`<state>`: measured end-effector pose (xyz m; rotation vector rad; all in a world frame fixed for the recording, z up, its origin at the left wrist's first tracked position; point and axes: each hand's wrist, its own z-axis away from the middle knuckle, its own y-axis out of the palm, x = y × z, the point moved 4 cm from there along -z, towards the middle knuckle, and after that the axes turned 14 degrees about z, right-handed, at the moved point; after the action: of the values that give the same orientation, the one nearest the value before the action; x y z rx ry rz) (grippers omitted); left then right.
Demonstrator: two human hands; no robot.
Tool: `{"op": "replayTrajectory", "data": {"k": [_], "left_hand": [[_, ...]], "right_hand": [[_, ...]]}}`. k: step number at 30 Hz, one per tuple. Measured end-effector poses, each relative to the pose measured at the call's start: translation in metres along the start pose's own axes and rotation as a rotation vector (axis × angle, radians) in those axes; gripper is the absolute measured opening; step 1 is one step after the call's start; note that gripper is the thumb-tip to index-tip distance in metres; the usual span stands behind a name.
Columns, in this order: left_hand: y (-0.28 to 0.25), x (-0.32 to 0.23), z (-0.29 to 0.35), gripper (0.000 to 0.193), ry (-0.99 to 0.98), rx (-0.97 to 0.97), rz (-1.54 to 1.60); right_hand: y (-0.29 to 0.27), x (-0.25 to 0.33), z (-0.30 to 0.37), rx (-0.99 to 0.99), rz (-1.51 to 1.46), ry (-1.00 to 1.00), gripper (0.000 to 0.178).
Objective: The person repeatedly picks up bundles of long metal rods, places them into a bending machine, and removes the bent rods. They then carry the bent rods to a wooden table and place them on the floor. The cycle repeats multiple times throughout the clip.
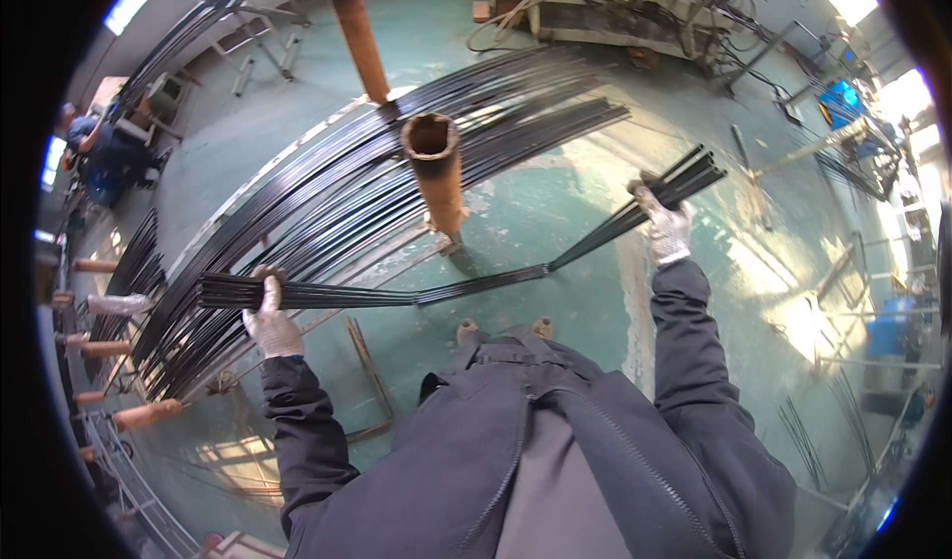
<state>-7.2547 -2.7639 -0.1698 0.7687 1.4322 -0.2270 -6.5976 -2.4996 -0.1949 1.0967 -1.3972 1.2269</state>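
A bundle of thin black bent rods [481, 285] stretches across in front of my body, with two bends near its middle. My left hand [270, 319], in a pale work glove, is closed round the bundle close to its left end. Near the other end, my gloved right hand [663, 224] grips the same bundle, whose right part slants up and away from me. Several rod ends stick out past my right hand. Just beyond the bundle lies a large pile of long black rods [327, 202], which my left hand is close to.
Two rusty upright pipes, one near [436, 167] and one farther [357, 43], stand by the pile. Rusty horizontal tubes [147, 415] jut out at the left. Machinery [635, 23] stands at the back. Another person [107, 157] is at the far left. The floor [585, 341] is green.
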Motion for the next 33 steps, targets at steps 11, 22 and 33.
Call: {"op": "replayTrajectory", "data": {"k": [11, 22, 33], "left_hand": [[-0.019, 0.024, -0.009, 0.015, 0.101, -0.074, 0.101], [-0.027, 0.031, -0.008, 0.018, 0.107, -0.014, 0.173], [-0.055, 0.043, 0.003, 0.027, 0.049, -0.213, -0.498]], "right_hand": [[0.005, -0.026, -0.001, -0.042, 0.009, -0.065, 0.042], [0.001, -0.038, -0.001, -0.023, -0.045, -0.082, 0.040], [0.005, -0.086, -0.001, -0.034, -0.084, 0.040, 0.024]]}}
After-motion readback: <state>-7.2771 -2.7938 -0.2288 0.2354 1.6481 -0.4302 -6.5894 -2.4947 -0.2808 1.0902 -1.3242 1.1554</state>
